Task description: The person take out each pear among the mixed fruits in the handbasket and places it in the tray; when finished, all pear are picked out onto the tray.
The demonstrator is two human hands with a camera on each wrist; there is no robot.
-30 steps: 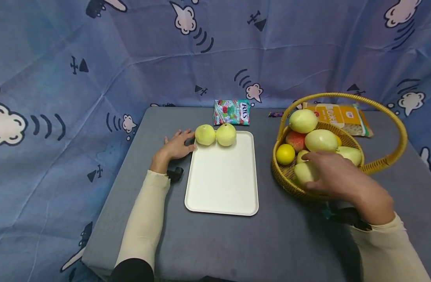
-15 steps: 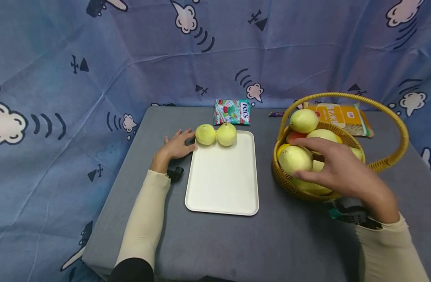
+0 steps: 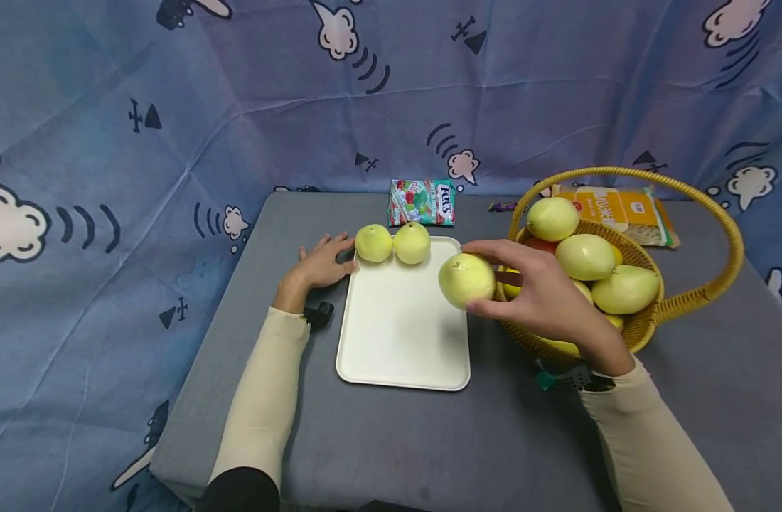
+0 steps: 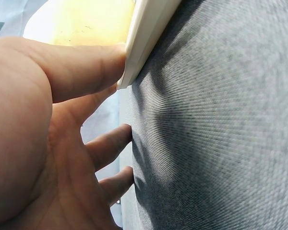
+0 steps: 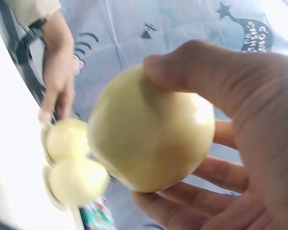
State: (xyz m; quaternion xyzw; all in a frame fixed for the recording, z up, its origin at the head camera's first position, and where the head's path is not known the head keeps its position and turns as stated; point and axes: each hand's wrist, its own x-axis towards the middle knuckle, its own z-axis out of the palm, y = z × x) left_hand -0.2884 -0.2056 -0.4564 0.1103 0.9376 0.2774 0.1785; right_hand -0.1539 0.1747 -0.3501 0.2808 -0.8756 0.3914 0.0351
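My right hand (image 3: pixel 532 291) grips a pale yellow-green pear (image 3: pixel 466 280) (image 5: pixel 151 143) in the air over the right edge of the white tray (image 3: pixel 400 341). Two more pears (image 3: pixel 373 243) (image 3: pixel 411 242) sit side by side at the tray's far edge. My left hand (image 3: pixel 319 264) lies flat on the grey table (image 3: pixel 391 427), fingers spread, its thumb (image 4: pixel 81 69) against the tray's left rim (image 4: pixel 146 36). At the right stands a wicker basket (image 3: pixel 647 316) that holds several pears, a red fruit and an orange one.
A green and red sweets packet (image 3: pixel 421 202) lies behind the tray. A yellow packet (image 3: pixel 621 211) lies behind the basket, whose tall hoop handle (image 3: pixel 628 173) arches over it. Blue cartoon-printed cloth (image 3: pixel 173 107) hangs behind and to the left of the table.
My right hand has taken a pear out of the basket and carried it left to the tray's right edge. The left hand has stayed where it was.
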